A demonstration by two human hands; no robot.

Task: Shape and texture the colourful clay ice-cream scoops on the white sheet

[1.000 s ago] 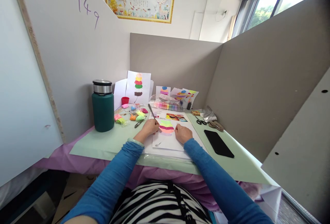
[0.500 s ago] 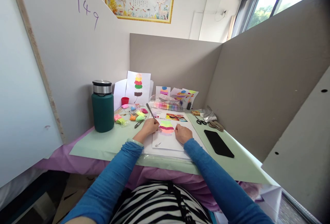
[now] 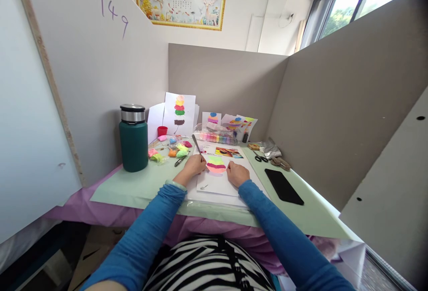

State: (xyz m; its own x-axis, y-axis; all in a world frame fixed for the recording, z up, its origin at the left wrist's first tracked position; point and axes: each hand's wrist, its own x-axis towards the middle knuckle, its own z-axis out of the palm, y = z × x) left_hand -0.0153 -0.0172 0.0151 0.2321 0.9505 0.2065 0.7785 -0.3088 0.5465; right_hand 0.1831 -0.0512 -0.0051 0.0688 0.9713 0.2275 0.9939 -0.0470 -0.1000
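My left hand (image 3: 195, 165) is closed around a metal fork (image 3: 197, 145), its handle pointing up and its tines low at the left edge of the coloured patch. That patch (image 3: 216, 164) has bands of yellow-green, dark pink, salmon and pale lilac, and lies on a white sheet (image 3: 219, 186). My right hand (image 3: 237, 174) rests on the sheet just right of the patch, fingers curled in; whether anything small is in them is hidden. Beneath the sheet are more white papers, and a printed colour picture (image 3: 229, 152) shows behind it.
A green bottle (image 3: 133, 143) stands at the left. Bags of coloured clay (image 3: 174, 152), a pen (image 3: 180, 161) and a red cup (image 3: 162, 130) lie nearer the centre. To the right are scissors (image 3: 261, 157) and a black phone (image 3: 284, 186). Grey panels enclose the desk.
The fork's handle has tilted slightly to the right in my left hand. The white sheet has shifted a little to the left. My right hand stays in place.
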